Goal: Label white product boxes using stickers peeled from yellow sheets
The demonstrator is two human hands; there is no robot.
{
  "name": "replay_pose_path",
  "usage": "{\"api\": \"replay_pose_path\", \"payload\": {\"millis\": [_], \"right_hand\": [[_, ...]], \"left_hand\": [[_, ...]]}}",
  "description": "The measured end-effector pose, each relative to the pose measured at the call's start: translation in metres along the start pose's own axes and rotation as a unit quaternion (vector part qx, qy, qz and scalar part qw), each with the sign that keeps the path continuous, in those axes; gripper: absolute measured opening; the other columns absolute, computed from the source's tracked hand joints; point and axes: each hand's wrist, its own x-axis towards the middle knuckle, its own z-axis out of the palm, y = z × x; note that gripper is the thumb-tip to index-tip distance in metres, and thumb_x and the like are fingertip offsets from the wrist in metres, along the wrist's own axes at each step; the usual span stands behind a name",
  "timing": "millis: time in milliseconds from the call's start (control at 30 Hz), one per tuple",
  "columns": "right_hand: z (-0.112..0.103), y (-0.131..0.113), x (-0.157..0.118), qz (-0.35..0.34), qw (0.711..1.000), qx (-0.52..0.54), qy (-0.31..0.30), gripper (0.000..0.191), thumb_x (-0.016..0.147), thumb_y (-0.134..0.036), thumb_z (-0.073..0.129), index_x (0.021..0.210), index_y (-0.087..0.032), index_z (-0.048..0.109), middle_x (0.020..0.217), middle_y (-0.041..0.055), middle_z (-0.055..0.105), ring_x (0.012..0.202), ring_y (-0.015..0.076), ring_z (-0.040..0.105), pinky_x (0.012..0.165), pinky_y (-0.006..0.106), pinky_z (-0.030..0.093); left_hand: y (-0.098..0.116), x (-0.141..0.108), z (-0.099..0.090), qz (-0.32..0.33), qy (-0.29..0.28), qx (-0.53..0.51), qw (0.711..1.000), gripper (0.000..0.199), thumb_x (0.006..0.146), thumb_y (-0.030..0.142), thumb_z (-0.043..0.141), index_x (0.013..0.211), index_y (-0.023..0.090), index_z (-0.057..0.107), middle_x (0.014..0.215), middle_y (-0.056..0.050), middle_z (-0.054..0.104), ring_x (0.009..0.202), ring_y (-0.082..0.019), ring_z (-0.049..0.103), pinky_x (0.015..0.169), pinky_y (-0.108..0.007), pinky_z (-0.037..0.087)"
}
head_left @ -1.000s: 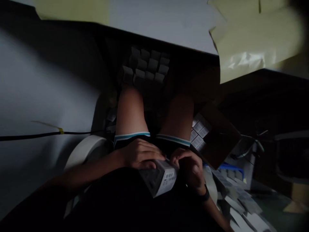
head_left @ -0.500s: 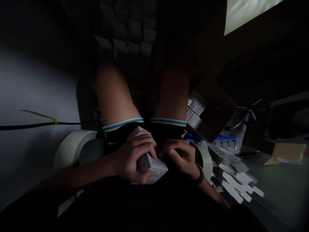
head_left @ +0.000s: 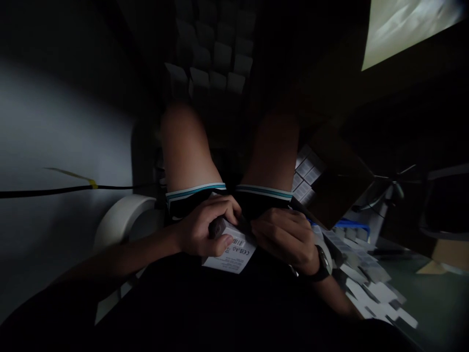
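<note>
My left hand [head_left: 207,227] is wrapped round a small white cardboard box [head_left: 234,254] held tilted over my lap. Its printed face, with a barcode, CE mark and small text, is turned up toward me, and my thumb presses on it. At the box's right end is my right hand [head_left: 287,237], with a dark watch [head_left: 322,264] on the wrist. Its fingers are curled and closed; their tips are hidden, so whether they pinch the box's end or something else cannot be made out.
To the right, an open brown carton [head_left: 339,181] holds rows of small boxes [head_left: 308,168]. Below it lie a blue crate [head_left: 351,225] and many white cartons [head_left: 381,296]. More pale boxes [head_left: 220,56] stand beyond my knees. A white chair armrest [head_left: 120,220] is at left.
My right hand has turned over, back upward, and closed in at the box's right end. The box has rotated in my left hand, so its printed face now shows. The view has shifted slightly left.
</note>
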Motion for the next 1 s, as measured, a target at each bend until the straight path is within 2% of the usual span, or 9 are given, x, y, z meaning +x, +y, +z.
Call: {"api": "replay_pose_path", "payload": {"millis": [267,467,767,1000], "right_hand": [[-0.0054,-0.0076,0.0053,-0.008,0.999,-0.032,0.004,0.020,0.082,-0.003,0.068,0.099,-0.010,0.062,0.071,0.0027,0.059,0.066,0.0128,0.057,0.056,0.028,0.044],[-0.0050,-0.0071,0.0017,0.003,0.999,-0.033,-0.016,0.022,0.084,-0.004,0.064,0.104,-0.014,0.061,0.072,0.0028,0.060,0.067,0.0145,0.058,0.056,0.029,0.045],[-0.0072,-0.0087,0.0039,-0.018,0.999,-0.017,-0.040,0.023,0.081,-0.004,0.070,0.102,-0.008,0.062,0.073,0.0056,0.062,0.067,0.0152,0.058,0.056,0.030,0.044],[-0.0058,-0.0080,0.0012,-0.031,0.998,-0.023,-0.056,0.026,0.080,-0.009,0.071,0.104,-0.010,0.061,0.073,0.0043,0.061,0.067,0.0151,0.057,0.058,0.031,0.046]], "left_hand": [[-0.0027,0.0001,-0.0005,0.022,0.014,0.002,1.000,0.021,0.074,0.029,0.060,0.089,0.015,0.054,0.093,-0.005,0.060,0.084,-0.012,0.060,0.075,-0.027,0.049],[-0.0025,0.0016,-0.0001,0.030,0.015,-0.003,0.999,0.021,0.075,0.029,0.059,0.090,0.016,0.054,0.091,-0.005,0.059,0.083,-0.013,0.060,0.073,-0.028,0.049],[-0.0030,0.0016,0.0008,0.035,0.020,-0.001,0.999,0.021,0.076,0.029,0.060,0.091,0.016,0.054,0.091,-0.005,0.060,0.083,-0.013,0.060,0.074,-0.029,0.049],[-0.0038,0.0002,0.0006,0.036,0.020,0.001,0.999,0.021,0.076,0.028,0.060,0.091,0.015,0.054,0.092,-0.006,0.059,0.083,-0.013,0.059,0.075,-0.029,0.049]]}}
